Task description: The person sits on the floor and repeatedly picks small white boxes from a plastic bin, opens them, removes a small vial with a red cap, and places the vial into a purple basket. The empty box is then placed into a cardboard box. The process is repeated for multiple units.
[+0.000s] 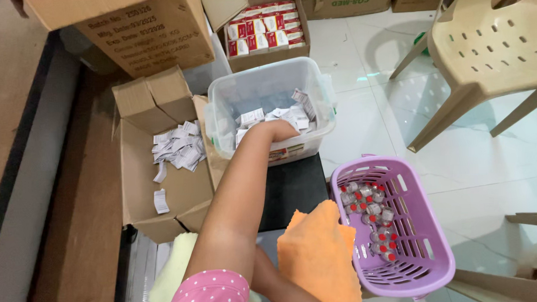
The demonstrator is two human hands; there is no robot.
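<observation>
Paper leaflets (279, 116) fill the clear plastic tub (313, 78) ahead of the person, and one arm reaches forward into it, the hand (278, 130) dipped among the folded sheets. From the polka-dot sleeve at the lower left this looks like the left arm, though that is a judgement. Its fingers are buried in the paper, so whether they are closed on a leaflet or spread flat cannot be told. The other hand is nearer the body, tucked under an orange cloth (318, 256) that covers it completely; its state is also unknowable.

To the right of the cloth, touching its edge, sits a lilac slatted basket (429, 246) of small glass vials (372, 222) with red caps. Left of the reaching arm, an open cardboard box (163, 190) holds a loose heap of more leaflets (179, 147). Beyond the tub stands a carton of red-and-white packs (265, 27).

The tub rests partly on a dark raised surface (293, 189); pressing down or dragging paper toward the near wall could tip or slide it. A cloth corner catching the basket rim might jostle the vials.
</observation>
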